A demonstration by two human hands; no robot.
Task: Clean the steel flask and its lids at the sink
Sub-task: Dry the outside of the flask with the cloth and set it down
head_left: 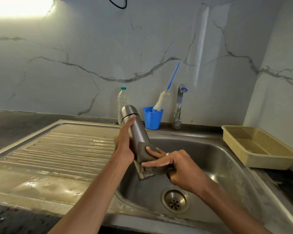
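A tall steel flask with its cap on is held tilted over the left side of the sink basin. My left hand wraps around the flask's middle from the left. My right hand presses a dark grey scrub pad against the flask's lower part, fingers spread flat on the pad. The flask's bottom end is hidden behind the pad.
A ribbed steel drainboard lies to the left. Behind the sink stand a clear plastic bottle, a blue cup holding a bottle brush, and the tap. A beige plastic basket sits at right. The drain is below my hands.
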